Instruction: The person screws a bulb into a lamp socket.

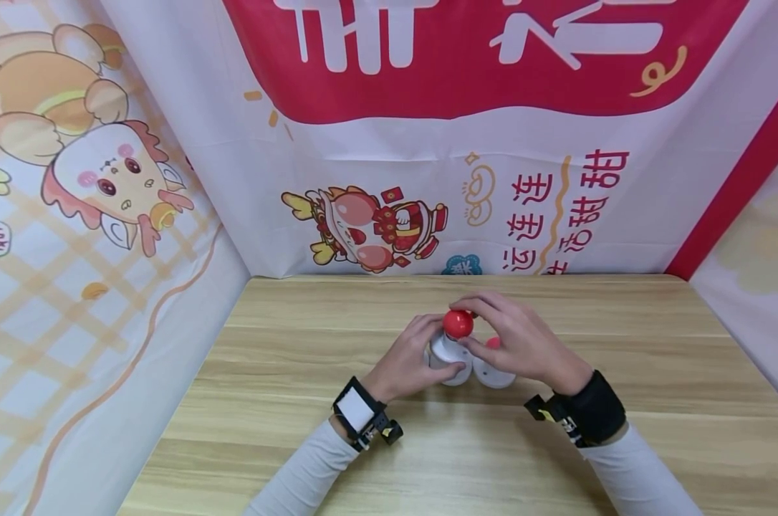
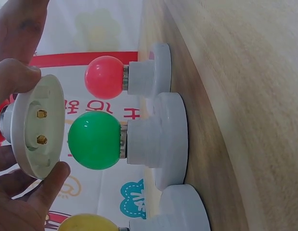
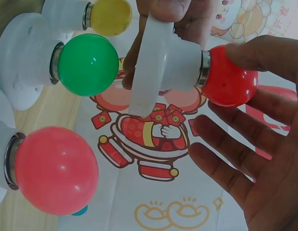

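Observation:
My left hand grips a white lamp socket by its round base, lifted above the table. A glossy red bulb sits in that socket, its metal collar showing at the socket's mouth. Thumb and forefinger of my right hand pinch the red bulb, the other fingers spread loosely. In the left wrist view the base's hollow underside shows two brass terminals. Below the raised socket, a green bulb stands in its own white socket, between a pink bulb and a yellow bulb.
The three standing sockets form a close row on the wooden table. Behind the table's back edge hangs a printed cloth, and another patterned cloth hangs along the left side. Each wrist wears a black strap with a small camera.

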The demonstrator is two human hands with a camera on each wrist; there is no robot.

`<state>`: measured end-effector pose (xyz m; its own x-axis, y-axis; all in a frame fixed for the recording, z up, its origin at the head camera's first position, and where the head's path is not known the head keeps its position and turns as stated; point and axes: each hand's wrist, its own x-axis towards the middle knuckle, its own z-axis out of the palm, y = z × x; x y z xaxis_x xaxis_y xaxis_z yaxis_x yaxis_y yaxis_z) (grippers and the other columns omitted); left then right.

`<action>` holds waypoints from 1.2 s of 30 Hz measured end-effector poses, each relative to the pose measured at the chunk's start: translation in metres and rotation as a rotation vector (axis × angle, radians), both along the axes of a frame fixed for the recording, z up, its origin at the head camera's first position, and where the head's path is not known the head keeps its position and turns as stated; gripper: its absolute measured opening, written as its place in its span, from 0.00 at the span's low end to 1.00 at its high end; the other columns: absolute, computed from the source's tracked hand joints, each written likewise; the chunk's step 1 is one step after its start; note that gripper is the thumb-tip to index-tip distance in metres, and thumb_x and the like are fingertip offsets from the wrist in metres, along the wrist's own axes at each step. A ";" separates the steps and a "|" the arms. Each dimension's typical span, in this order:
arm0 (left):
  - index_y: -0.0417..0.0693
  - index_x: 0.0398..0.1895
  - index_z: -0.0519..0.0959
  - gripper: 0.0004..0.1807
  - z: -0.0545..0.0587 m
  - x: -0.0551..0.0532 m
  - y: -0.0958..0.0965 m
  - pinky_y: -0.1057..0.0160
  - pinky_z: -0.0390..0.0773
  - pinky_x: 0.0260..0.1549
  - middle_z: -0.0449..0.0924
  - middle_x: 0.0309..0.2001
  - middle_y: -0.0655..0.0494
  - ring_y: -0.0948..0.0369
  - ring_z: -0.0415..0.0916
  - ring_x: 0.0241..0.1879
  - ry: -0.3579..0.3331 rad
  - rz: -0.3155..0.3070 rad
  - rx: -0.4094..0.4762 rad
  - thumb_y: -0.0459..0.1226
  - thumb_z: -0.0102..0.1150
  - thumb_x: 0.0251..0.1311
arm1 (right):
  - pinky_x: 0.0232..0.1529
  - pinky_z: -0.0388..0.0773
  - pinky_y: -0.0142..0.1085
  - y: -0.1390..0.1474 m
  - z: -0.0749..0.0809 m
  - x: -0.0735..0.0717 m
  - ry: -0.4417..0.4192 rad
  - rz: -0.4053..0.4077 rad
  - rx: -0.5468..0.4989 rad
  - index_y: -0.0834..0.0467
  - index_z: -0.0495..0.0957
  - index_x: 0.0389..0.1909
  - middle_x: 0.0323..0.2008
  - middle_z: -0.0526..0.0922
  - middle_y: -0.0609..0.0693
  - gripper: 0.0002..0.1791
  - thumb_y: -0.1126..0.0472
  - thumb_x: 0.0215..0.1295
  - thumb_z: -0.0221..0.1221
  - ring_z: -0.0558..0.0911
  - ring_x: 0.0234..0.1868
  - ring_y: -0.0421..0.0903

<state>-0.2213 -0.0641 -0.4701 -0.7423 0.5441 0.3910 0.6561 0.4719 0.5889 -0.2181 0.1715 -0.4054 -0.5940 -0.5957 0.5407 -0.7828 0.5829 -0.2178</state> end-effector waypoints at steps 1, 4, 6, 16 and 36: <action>0.48 0.76 0.71 0.41 0.000 0.000 0.000 0.61 0.83 0.65 0.75 0.71 0.54 0.59 0.73 0.68 0.002 0.000 -0.002 0.45 0.78 0.61 | 0.55 0.90 0.46 0.000 0.000 0.000 0.002 -0.006 -0.002 0.55 0.82 0.61 0.58 0.85 0.52 0.30 0.54 0.58 0.79 0.87 0.54 0.48; 0.48 0.76 0.72 0.41 0.000 0.001 0.000 0.61 0.83 0.65 0.75 0.71 0.54 0.59 0.73 0.68 0.006 0.000 -0.005 0.45 0.78 0.61 | 0.51 0.91 0.43 -0.001 -0.001 0.000 0.001 -0.024 -0.007 0.55 0.82 0.59 0.55 0.85 0.51 0.30 0.50 0.58 0.79 0.87 0.50 0.46; 0.48 0.75 0.72 0.41 0.000 0.001 0.000 0.61 0.83 0.65 0.75 0.71 0.54 0.59 0.73 0.68 0.009 -0.001 -0.005 0.45 0.78 0.61 | 0.50 0.91 0.42 -0.001 -0.002 0.000 -0.008 -0.036 -0.007 0.55 0.81 0.59 0.55 0.85 0.51 0.31 0.49 0.58 0.79 0.87 0.49 0.45; 0.47 0.76 0.72 0.41 0.000 0.000 -0.002 0.58 0.82 0.67 0.75 0.72 0.51 0.57 0.73 0.69 0.003 0.001 0.010 0.45 0.79 0.61 | 0.59 0.87 0.54 0.002 -0.001 0.000 -0.028 0.023 -0.001 0.54 0.74 0.73 0.71 0.78 0.55 0.39 0.61 0.59 0.74 0.83 0.64 0.54; 0.48 0.77 0.70 0.42 0.002 0.002 -0.001 0.59 0.83 0.66 0.75 0.72 0.52 0.58 0.73 0.69 -0.001 -0.004 0.008 0.46 0.78 0.62 | 0.59 0.88 0.52 0.000 0.000 0.002 -0.012 0.022 -0.006 0.53 0.82 0.65 0.62 0.84 0.55 0.31 0.58 0.59 0.77 0.86 0.61 0.54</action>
<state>-0.2188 -0.0653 -0.4685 -0.7401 0.5442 0.3950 0.6579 0.4643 0.5930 -0.2159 0.1711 -0.4050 -0.5874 -0.6057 0.5368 -0.7927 0.5643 -0.2307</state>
